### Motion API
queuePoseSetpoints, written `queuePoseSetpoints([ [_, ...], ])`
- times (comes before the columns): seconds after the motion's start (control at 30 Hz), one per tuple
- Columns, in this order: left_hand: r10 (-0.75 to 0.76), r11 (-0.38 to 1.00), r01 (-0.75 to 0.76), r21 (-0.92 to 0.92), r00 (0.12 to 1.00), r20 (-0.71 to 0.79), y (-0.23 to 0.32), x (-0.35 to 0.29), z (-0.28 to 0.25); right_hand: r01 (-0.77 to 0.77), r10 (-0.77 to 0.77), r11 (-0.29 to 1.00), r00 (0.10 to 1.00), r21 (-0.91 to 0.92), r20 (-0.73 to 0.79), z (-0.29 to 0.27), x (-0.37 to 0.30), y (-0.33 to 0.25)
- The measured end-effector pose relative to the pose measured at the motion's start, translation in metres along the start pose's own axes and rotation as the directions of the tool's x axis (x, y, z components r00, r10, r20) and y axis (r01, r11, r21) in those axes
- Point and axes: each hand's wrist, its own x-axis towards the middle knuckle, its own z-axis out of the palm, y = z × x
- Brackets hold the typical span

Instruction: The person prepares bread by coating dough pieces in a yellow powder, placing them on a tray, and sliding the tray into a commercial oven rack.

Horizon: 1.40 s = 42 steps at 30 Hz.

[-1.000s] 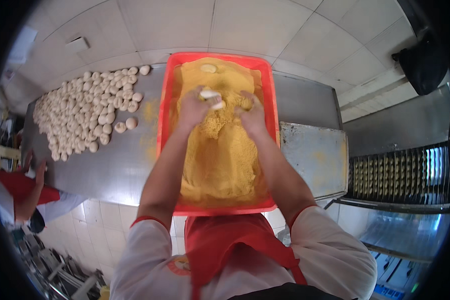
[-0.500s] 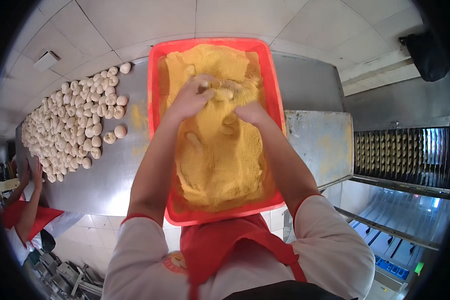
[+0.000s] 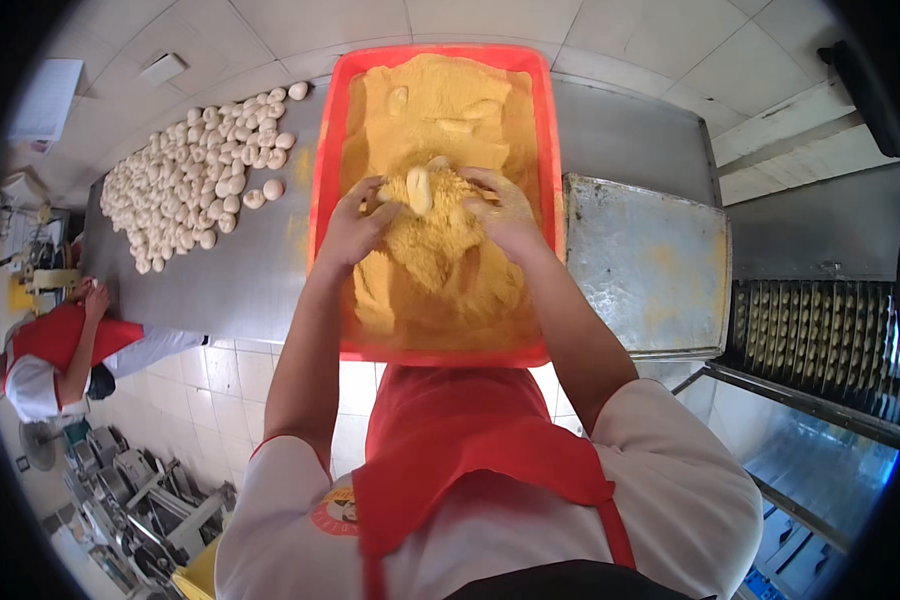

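Observation:
A red plastic tub (image 3: pixel 322 230) holds fine yellow crumbs (image 3: pixel 430 80). My left hand (image 3: pixel 358 226) is at the left of a loose heap in the tub's middle, its fingers curved and apart. Across from it my right hand (image 3: pixel 508 218) is open, fingers spread and dusted with crumbs. A pale oblong dough piece (image 3: pixel 420 190) lies between the hands on the heap, with neither hand closed on it. Farther back, a crumb-coated dough piece (image 3: pixel 455 126) and a few others rest partly sunk in the crumbs.
Many round dough balls (image 3: pixel 195 175) cover the left part of the steel table (image 3: pixel 260 280). A metal baking tray (image 3: pixel 650 265) is right of the tub, near a rack of filled trays (image 3: pixel 815 335). A co-worker (image 3: pixel 60 345) stands far left, beyond machinery (image 3: pixel 150 510).
My hands have drawn apart to both sides of the heap, and crumbs have been stirred up between them. The view has shifted, so the tub appears higher.

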Motion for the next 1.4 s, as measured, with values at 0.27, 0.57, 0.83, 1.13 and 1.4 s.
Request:
queuePoseSetpoints([
  [0.27, 0.153, 0.980, -0.151, -0.130, 0.988, 0.003, -0.031, -0.025, 0.069, 0.078, -0.100, 0.972, 0.991, 0.221, 0.090, 0.053, -0.020, 0.050],
  [0.57, 0.107, 0.994, -0.112, -0.003, 0.956, -0.272, -0.041, -0.077, 0.021, 0.138, -0.136, 0.921, 0.990, -0.363, 0.030, -0.036, -0.059, 0.041],
  [0.83, 0.549, 0.731, -0.380, 0.566, 0.821, -0.158, -0.013, 0.021, 0.044, 0.043, -0.121, 0.842, 0.986, -0.537, -0.112, -0.012, -0.033, 0.028],
  [1.13, 0.279, 0.933, -0.261, 0.247, 0.959, -0.043, -0.022, 0.036, -0.023, -0.061, -0.032, 0.771, 0.991, -0.634, -0.133, -0.001, -0.043, -0.001],
  [1.4, 0.235, 0.588, -0.224, 0.778, 0.967, 0.101, -0.058, -0.028, -0.016, 0.008, -0.037, 0.619, 0.999, -0.786, -0.019, 0.042, -0.047, 0.022],
])
